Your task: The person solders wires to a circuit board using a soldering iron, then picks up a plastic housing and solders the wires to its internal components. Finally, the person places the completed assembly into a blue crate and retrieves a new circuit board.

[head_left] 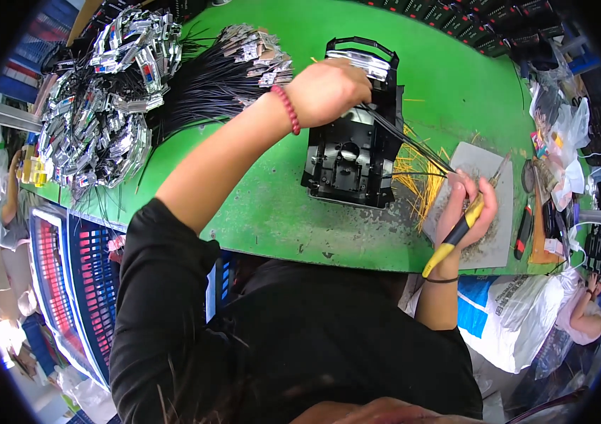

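Note:
A black plastic housing (346, 159) lies on the green table, with a clear and silvery part (360, 62) at its far end. My left hand (332, 90), with a red bead bracelet, is closed over the housing's upper left side. Its fingertips are hidden, so what they grip cannot be made out. Black wires (413, 145) run from beneath it to my right hand (464, 205). Pinched in the right fingers are the wire ends. That hand also wraps round a yellow-and-black-handled tool (456, 237) with a thin metal tip pointing away; its exact kind is unclear.
Many silvery parts with black leads (103, 106) are heaped on the left, beside a bundle of black wires (205, 81). Thin yellow strips (420, 187) lie near a grey pad (480, 159). A red-and-black cutter (524, 233) and plastic bags (562, 127) sit at right. Other people work nearby.

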The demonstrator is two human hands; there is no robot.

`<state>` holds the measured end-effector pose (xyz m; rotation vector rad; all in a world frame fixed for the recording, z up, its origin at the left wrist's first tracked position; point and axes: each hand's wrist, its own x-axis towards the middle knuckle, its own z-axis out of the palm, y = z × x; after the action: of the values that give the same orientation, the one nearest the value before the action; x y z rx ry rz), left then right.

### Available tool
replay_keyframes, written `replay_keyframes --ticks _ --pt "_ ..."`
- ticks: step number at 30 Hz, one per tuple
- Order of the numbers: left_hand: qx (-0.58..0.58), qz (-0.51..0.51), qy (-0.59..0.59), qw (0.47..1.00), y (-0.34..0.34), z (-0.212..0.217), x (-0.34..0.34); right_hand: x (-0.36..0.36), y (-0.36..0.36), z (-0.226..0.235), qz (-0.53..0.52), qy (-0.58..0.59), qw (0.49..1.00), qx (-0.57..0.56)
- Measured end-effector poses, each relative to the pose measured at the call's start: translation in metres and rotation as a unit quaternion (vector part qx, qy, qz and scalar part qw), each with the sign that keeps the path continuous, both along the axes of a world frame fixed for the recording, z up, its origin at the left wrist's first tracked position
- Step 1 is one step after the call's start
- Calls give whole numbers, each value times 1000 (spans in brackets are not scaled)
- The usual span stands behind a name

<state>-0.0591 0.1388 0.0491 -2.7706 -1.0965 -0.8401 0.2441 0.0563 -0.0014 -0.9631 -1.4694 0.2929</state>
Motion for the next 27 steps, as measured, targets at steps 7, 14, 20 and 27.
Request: replay_keyframes --ticks 7,14,20,27 --pt "-287 333 97 893 -50 31 9 -45 -30 53 105 -287 949 81" --pt "-262 298 -64 916 -67 -4 -15 -49 -44 54 239 -197 951 6" --pt "-214 415 -226 855 -217 102 -122 -12 -33 8 179 -68 981 32" --pt "-405 715 -160 547 -547 87 -227 -37 -42 -47 254 -118 956 -85"
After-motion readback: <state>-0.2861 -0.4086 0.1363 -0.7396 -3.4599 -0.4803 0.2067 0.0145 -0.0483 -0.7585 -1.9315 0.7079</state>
